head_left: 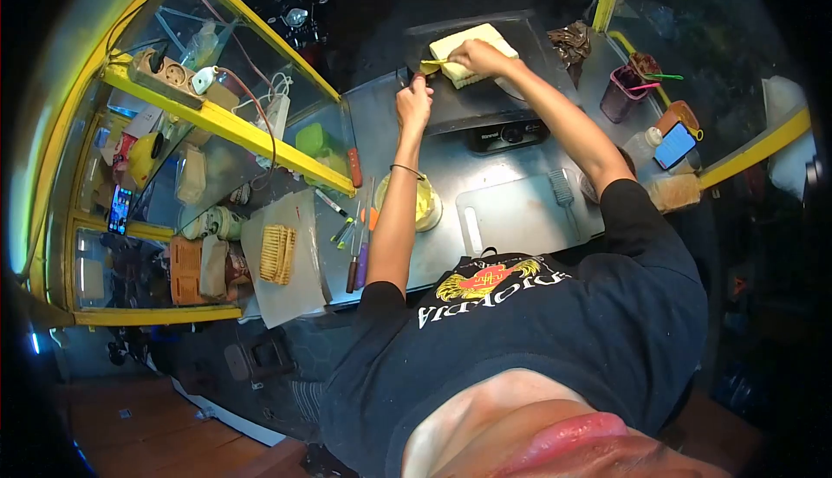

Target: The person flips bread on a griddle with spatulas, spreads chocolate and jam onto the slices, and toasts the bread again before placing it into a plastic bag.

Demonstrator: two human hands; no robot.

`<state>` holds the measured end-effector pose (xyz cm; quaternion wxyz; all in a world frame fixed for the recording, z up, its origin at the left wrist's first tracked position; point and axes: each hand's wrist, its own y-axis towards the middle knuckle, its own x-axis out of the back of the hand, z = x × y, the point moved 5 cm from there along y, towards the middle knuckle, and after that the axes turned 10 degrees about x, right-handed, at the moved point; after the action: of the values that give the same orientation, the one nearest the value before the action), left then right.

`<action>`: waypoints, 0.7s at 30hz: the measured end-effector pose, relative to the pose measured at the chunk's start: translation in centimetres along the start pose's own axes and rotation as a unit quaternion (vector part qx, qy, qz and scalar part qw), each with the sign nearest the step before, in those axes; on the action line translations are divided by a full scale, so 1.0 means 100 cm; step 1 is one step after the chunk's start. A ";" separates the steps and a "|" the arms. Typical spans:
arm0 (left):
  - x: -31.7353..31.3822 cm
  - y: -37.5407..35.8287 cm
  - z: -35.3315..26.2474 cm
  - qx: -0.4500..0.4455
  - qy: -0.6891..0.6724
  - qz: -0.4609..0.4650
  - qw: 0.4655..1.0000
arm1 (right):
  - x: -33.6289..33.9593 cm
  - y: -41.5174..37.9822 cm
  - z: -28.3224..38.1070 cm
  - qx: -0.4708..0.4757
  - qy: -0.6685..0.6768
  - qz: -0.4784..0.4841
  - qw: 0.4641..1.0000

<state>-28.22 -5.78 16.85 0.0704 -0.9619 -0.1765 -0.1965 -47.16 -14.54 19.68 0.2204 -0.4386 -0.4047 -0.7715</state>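
Note:
A pale yellow slab that looks like bread (492,38) lies on the dark flat griddle (546,34). My right hand (478,57) is closed over the slab's near left part, around a slim yellow utensil (436,63) pointing left. Just left of the slab, my left hand (415,105) is closed with its thumb up, on a brownish handle (419,79); the rest of that tool cannot be made out. Below my left wrist stands a clear tub of yellow spread (426,203), partly hidden by my forearm.
On paper at left sits a ribbed loaf (276,253). Knives (357,257) and markers (342,234) lie beside my left forearm. A cutting board (511,218) and brush (562,194) are near my torso. At right stand a purple container (622,95) and a phone (675,145). Yellow-framed glass (234,131) borders the left.

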 end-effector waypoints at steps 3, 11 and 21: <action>-0.003 -0.009 -0.003 -0.029 0.022 -0.044 0.998 | 0.008 -0.012 -0.081 -0.313 0.338 -0.139 0.877; -0.002 -0.103 -0.012 0.030 -0.003 -0.052 0.998 | 0.037 -0.047 -0.087 -0.211 -0.067 -0.083 0.972; -0.076 -0.163 0.073 0.213 -0.553 0.198 0.781 | 0.097 -0.036 0.087 0.072 0.118 0.001 0.990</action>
<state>-38.16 8.42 8.21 0.2011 -0.8796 -0.0282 0.4301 -50.36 -5.18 28.90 0.2982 -0.3276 -0.4304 -0.7865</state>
